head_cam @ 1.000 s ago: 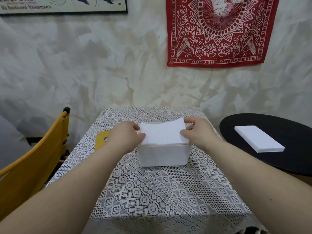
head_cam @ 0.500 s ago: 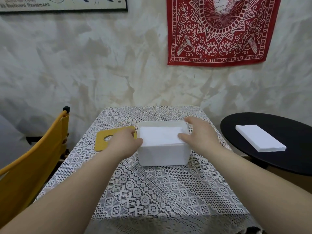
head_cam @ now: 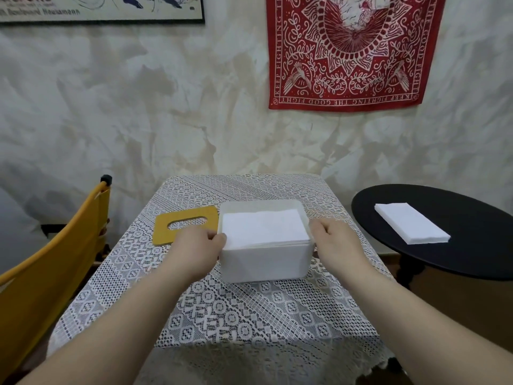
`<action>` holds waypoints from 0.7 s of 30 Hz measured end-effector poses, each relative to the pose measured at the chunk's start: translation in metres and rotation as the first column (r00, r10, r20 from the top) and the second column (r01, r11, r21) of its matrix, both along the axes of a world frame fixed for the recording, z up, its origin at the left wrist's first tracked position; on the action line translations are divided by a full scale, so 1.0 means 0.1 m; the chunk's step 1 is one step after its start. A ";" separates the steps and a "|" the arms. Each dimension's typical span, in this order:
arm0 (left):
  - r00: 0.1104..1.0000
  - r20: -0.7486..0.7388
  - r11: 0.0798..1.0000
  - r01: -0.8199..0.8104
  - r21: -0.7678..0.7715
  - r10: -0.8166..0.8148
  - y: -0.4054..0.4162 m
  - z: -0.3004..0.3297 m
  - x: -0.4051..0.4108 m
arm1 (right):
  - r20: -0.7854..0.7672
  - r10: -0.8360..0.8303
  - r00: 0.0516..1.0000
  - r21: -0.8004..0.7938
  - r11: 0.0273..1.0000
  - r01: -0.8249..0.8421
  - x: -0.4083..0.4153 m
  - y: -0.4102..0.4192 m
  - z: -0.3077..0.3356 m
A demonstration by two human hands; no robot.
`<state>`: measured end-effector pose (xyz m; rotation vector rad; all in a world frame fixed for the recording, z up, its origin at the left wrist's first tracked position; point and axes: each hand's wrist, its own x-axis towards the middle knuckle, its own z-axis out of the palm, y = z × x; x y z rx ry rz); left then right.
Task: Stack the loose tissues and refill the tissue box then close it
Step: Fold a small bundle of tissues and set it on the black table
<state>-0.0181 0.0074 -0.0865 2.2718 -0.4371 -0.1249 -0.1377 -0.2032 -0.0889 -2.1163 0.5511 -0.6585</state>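
Note:
A white tissue box [head_cam: 263, 262] stands open-topped in the middle of the lace-covered table [head_cam: 222, 309]. A stack of white tissues [head_cam: 263, 227] lies flat inside it, nearly level with the rim. The box's yellow lid [head_cam: 177, 227], with an oval slot, lies flat on the cloth just left of the box. My left hand [head_cam: 195, 247] sits against the box's left side, over the lid's near corner, thumb at the rim, fingers loosely curled. Beside the right wall is my right hand [head_cam: 334, 241], loosely curled and holding nothing.
A second stack of white tissues [head_cam: 410, 226] lies on a black round side table [head_cam: 458, 259] at the right. A yellow chair [head_cam: 52, 259] stands close to the table's left edge. The wall is directly behind the table.
The tissue stack went from held above the box to resting inside it. Both hands let go of it and drew back to the box's sides.

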 end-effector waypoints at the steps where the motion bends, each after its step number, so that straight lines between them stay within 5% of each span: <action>1: 1.000 0.007 1.000 -0.003 0.019 0.003 0.03 -0.02 -0.05 | -0.006 0.009 1.000 0.019 1.000 -0.009 -0.06 0.04 -0.01; 7: 0.999 0.020 0.998 -0.027 0.058 0.026 0.12 -0.08 -0.30 | -0.098 0.055 0.994 -0.041 0.997 -0.059 -0.29 0.19 -0.08; 13: 0.900 -0.435 0.898 -0.165 -0.407 -0.032 0.02 -0.05 -0.38 | -0.036 0.073 0.997 0.017 0.997 -0.073 -0.38 0.25 -0.11; 16: 0.905 -0.415 0.858 -0.137 -0.496 -0.096 0.00 -0.11 -0.48 | -0.050 0.050 0.997 -0.004 0.999 -0.051 -0.47 0.27 -0.20; 18: 0.936 -0.334 0.855 -0.079 -0.512 -0.113 0.03 -0.20 -0.57 | 0.056 -0.016 0.998 -0.361 0.932 0.035 -0.56 0.32 -0.23; 21: 0.973 -0.207 0.862 -0.018 -0.507 -0.102 0.07 -0.30 -0.65 | 0.228 0.342 0.912 -0.798 0.602 -0.027 -0.60 0.45 -0.29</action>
